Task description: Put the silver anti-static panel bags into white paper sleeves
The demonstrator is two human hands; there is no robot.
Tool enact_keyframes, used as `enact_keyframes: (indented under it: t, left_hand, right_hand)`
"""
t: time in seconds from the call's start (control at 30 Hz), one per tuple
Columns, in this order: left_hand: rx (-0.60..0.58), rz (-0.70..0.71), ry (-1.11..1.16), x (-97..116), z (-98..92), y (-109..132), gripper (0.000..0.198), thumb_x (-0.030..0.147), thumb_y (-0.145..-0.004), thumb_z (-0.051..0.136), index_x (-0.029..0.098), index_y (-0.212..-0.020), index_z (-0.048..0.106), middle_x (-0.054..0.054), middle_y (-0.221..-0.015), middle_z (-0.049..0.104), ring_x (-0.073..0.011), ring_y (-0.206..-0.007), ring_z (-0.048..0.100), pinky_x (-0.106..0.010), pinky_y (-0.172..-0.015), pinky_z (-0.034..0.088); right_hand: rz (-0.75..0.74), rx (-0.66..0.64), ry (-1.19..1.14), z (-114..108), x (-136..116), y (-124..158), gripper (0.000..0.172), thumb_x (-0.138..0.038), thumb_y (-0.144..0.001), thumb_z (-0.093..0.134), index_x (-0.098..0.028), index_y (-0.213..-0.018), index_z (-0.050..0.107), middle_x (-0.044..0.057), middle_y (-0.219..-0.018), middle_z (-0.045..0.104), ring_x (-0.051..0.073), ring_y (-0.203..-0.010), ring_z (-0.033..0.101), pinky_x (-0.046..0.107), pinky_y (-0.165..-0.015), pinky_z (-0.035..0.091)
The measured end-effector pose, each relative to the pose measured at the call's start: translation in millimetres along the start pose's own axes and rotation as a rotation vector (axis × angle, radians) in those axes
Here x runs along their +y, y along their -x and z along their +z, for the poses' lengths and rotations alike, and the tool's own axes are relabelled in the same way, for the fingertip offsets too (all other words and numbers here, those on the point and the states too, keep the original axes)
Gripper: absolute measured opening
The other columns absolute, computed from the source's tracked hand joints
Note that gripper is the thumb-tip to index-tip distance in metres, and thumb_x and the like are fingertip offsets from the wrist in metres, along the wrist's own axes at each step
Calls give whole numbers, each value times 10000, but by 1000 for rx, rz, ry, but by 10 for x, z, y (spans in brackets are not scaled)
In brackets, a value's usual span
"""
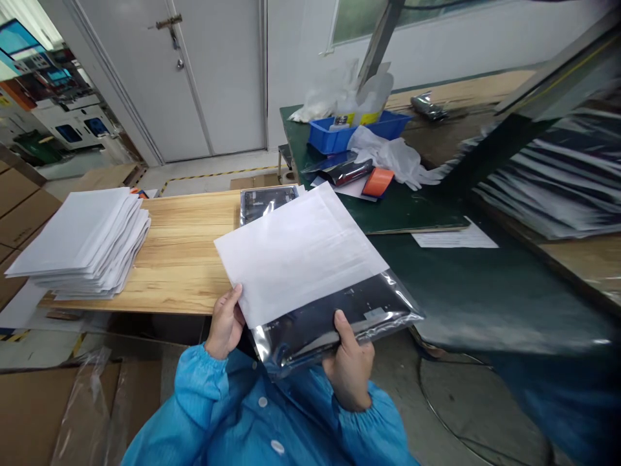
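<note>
A flat dark panel in a shiny clear bag (334, 323) is held in front of my chest, its far part covered by a white envelope (301, 252). Whether the panel is inside the envelope or under it, I cannot tell. At the near left corner, my left hand (227, 321) pinches the envelope's edge, thumb on top. My right hand (350, 362) grips the bagged panel's near edge, thumb above and fingers hidden beneath. Just beyond, another bagged dark panel (266, 202) lies on the wooden table (189, 249), partly covered by the envelope.
A stack of white envelopes (77, 233) stands on the table's left end. The green bench (466, 285) at right carries a blue bin (330, 137) with bottles, white gloves (388, 155) and an orange item (378, 182). Stacked bagged sheets (553, 175) fill the far right. Cartons (24, 200) stand left.
</note>
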State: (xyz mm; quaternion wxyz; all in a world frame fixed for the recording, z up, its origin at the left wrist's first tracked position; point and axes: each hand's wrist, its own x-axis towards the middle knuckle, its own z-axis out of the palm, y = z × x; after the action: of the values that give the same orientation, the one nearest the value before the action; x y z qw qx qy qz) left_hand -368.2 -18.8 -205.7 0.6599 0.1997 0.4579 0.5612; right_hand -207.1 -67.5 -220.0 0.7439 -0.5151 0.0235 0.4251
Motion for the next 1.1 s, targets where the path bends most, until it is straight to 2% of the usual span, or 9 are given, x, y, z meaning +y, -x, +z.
enact_keyframes:
  t: [0.17, 0.37, 0.57, 0.7, 0.8, 0.87, 0.93, 1.0, 1.1]
  left_hand:
    - [-25, -35, -104, 39, -15, 12, 311, 363, -599, 824, 124, -762, 711, -87, -741, 740, -223, -744, 700, -329, -708, 568]
    - [34, 97, -78, 19, -37, 5, 288, 389, -605, 816, 139, -669, 686, -69, -721, 739, -200, -720, 694, -308, -707, 562]
    - [-95, -76, -149, -19, 5, 83, 384, 302, -572, 847, 103, -874, 717, -108, -842, 749, -228, -780, 699, -337, -767, 559]
    - [-58, -129, -133, -78, 10, 181, 463, 258, -538, 864, 129, -948, 694, -104, -940, 741, -249, -910, 684, -359, -871, 536]
    - [-33, -194, -218, -38, -152, 260, 490, 303, -556, 854, 138, -979, 669, -129, -1009, 720, -279, -962, 668, -403, -896, 527]
    - [26, -13, -350, 99, -301, 259, 504, 387, -623, 805, 160, -1041, 638, -133, -1069, 693, -286, -1016, 643, -423, -896, 523]
    - [197, 472, -579, 283, -380, 244, 574, 395, -633, 793, 197, -1131, 587, -107, -1128, 653, -273, -1075, 606, -423, -922, 505]
    - [267, 963, -890, 427, -319, 268, 623, 346, -610, 807, 222, -1170, 563, -87, -1163, 613, -267, -1101, 575, -433, -947, 485]
    - [17, 1297, -1319, 477, 18, 348, 530, 268, -664, 748, 227, -1166, 582, -92, -1153, 593, -264, -1074, 570, -443, -922, 498]
  right_hand:
    - [-22, 19, 10, -9, 19, -13, 350, -315, -595, 811, -170, -876, 660, -2, -797, 721, 171, -691, 676, 311, -654, 588]
    - [11, 10, -4, -10, 10, 0, 356, -324, -577, 819, -169, -855, 661, 0, -767, 722, 172, -649, 673, 317, -623, 594]
    - [41, 11, -38, 35, 38, 30, 348, -313, -567, 833, -177, -837, 662, -13, -749, 720, 172, -646, 675, 329, -646, 594]
    - [82, -56, -62, 98, 105, 94, 361, -341, -585, 829, -171, -864, 676, 3, -801, 730, 177, -698, 679, 332, -697, 585]
    - [95, -92, -61, 147, 196, 117, 403, -370, -587, 827, -162, -897, 677, 25, -848, 736, 192, -753, 685, 321, -699, 577]
    - [65, -110, -25, 184, 287, 112, 385, -388, -598, 818, -152, -867, 678, 37, -819, 735, 202, -759, 686, 324, -701, 573]
    - [-20, -153, 21, 226, 397, 115, 353, -401, -616, 805, -143, -827, 687, 46, -800, 735, 206, -772, 686, 329, -738, 567]
    - [-89, -225, 73, 267, 514, 147, 345, -416, -631, 792, -133, -808, 705, 63, -801, 738, 214, -770, 686, 340, -760, 564]
    - [-83, -392, 123, 322, 683, 235, 376, -449, -627, 784, -124, -808, 734, 105, -823, 743, 246, -769, 693, 368, -747, 574]
